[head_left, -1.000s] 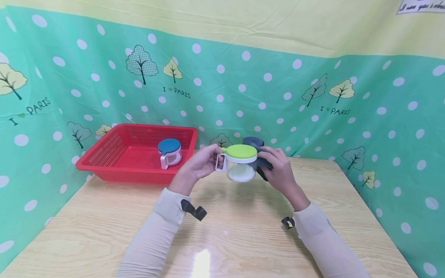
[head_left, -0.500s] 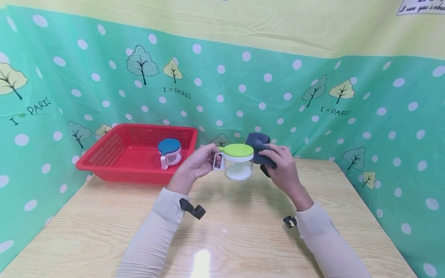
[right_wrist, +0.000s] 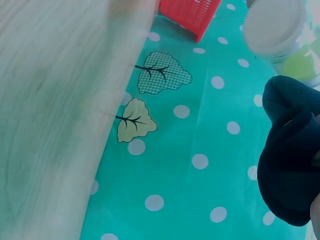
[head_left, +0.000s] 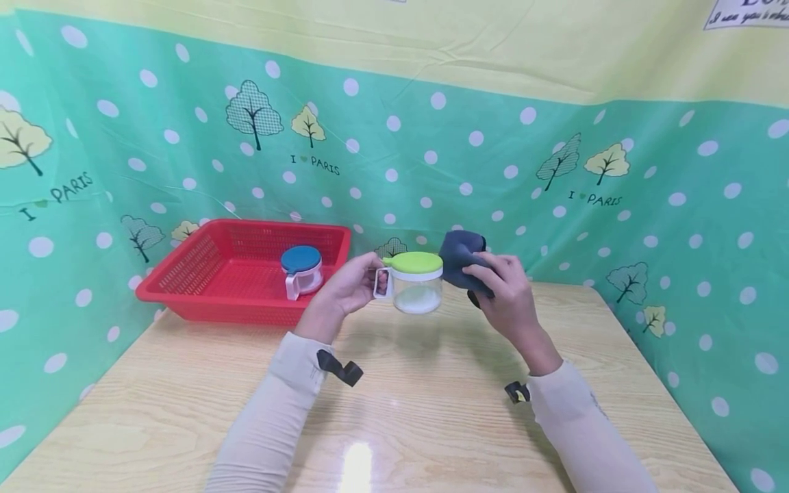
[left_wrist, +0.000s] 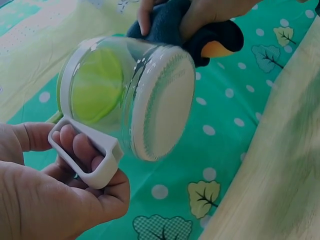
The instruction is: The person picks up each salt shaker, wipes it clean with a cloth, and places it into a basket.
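A clear seasoning jar with a lime green lid and a white handle is held above the table. My left hand grips its handle; in the left wrist view, fingers pass through the handle loop. White powder or a white base shows at the bottom of the jar. My right hand holds a bunched dark blue cloth, close to the jar's right side. The right wrist view shows the cloth just beneath the jar, with most of that hand out of sight.
A red plastic basket stands at the back left of the wooden table. Inside it sits a similar jar with a blue lid. A green dotted curtain closes off the back and sides.
The jar has shifted slightly left with my left hand. My right hand has drawn the cloth a little up and right, and a gap has opened between cloth and jar in the head view.
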Demonstrator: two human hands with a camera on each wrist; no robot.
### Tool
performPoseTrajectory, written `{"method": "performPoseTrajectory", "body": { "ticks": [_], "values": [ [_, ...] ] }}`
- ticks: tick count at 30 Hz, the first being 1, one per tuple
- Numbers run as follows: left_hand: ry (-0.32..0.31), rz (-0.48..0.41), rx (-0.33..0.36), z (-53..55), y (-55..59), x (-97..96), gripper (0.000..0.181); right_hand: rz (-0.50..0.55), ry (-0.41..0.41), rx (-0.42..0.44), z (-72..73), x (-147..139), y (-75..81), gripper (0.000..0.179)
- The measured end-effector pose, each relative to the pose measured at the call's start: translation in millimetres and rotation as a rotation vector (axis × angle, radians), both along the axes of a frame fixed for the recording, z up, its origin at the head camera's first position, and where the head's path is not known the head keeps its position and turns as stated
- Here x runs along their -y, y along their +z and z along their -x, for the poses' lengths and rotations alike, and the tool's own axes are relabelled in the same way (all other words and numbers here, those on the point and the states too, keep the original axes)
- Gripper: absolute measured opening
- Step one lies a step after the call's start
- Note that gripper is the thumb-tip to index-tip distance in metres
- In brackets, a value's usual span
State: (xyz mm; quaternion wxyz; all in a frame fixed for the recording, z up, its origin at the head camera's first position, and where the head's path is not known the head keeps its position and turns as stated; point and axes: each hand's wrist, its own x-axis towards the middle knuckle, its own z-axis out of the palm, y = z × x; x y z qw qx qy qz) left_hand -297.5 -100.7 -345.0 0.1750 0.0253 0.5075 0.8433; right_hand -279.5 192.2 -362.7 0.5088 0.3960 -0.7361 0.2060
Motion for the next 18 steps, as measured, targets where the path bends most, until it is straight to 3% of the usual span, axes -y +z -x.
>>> {"method": "performPoseTrajectory", "body": {
  "ticks": [8,18],
  "values": [
    [0.055,0.019,-0.004,4.0,-2.0,2.7,0.012,-0.053,-0.005,-0.038,-2.7,2.0,4.1,0.036],
    [0.156,0.06,-0.031,4.6,-1.9,0.5,0.014,-0.08,0.001,-0.026,-8.2,7.0,4.4,0.039]
  ]
}}
